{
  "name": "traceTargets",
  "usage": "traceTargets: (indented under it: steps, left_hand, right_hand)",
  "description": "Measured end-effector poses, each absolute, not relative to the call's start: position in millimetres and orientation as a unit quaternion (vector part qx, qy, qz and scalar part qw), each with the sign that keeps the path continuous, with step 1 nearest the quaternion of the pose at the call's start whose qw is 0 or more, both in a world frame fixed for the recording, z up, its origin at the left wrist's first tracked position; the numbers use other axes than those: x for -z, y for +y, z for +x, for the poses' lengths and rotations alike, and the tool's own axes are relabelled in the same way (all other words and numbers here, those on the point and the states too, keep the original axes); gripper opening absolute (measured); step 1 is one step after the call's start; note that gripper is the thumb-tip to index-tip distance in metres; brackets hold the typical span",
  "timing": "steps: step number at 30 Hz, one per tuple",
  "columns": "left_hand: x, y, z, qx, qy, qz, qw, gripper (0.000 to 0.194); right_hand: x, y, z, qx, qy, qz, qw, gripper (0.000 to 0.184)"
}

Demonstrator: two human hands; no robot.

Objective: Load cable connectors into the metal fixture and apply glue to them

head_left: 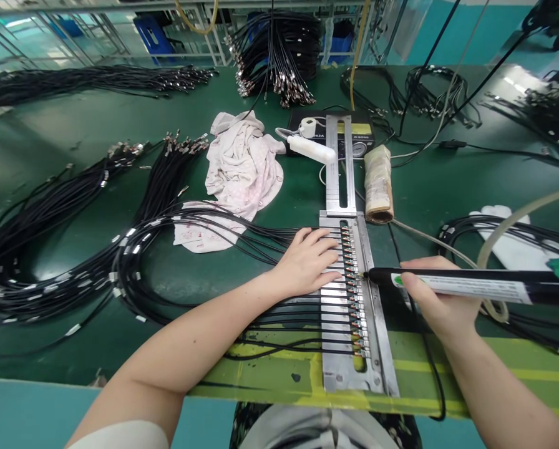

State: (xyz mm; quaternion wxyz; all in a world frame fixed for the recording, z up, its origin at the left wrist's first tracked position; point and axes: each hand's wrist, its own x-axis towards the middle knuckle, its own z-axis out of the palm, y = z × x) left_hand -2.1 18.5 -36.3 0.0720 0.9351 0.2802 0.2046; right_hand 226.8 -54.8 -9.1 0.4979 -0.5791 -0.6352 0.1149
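My left hand point(307, 260) lies flat with spread fingers over a row of black cables point(302, 307) on a slotted metal fixture point(334, 368). The cables lie side by side, their small metal connectors point(360, 324) lined up over the slot. My right hand point(448, 305) is wrapped round a black pen-shaped tool point(461, 287) with a white label and a green part at its rear; its exact kind is unclear. The tool's narrow tip is at the connectors, just right of my left fingers. Whether it touches one, I cannot tell.
A crumpled cloth point(244, 165) lies beyond my left hand. Cable bundles point(59, 206) spread across the left of the green table point(176, 118), with another heap point(279, 56) at the back. A wrapped roll point(378, 184), a black box point(366, 131) and a white glove point(508, 240) lie nearby.
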Motion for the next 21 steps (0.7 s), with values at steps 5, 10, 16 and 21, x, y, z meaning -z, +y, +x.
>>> traceTargets:
  steps: [5,10,16,21]
  left_hand:
    - [36.5,19.3,-2.5,-0.202,0.281,0.935,0.073,0.027]
    - [35.7,18.8,-2.2,-0.198,0.281,0.936,0.075,0.027]
    - [37.1,19.5,-2.1,-0.203,0.279,0.936,0.075,0.027]
    - [38.0,19.6,-2.2,-0.204,0.28,0.935,0.074,0.027]
  right_hand:
    - [8.0,-55.3,227.0,-0.116,-0.636,-0.584,0.49,0.005]
    - [5.4,-56.3,226.8,-0.119,-0.65,-0.565,0.494,0.005]
    - [5.1,-55.6,226.2,-0.121,-0.649,-0.561,0.499,0.004]
    - [5.7,-57.1,226.4,-0.126,-0.642,-0.564,0.504,0.005]
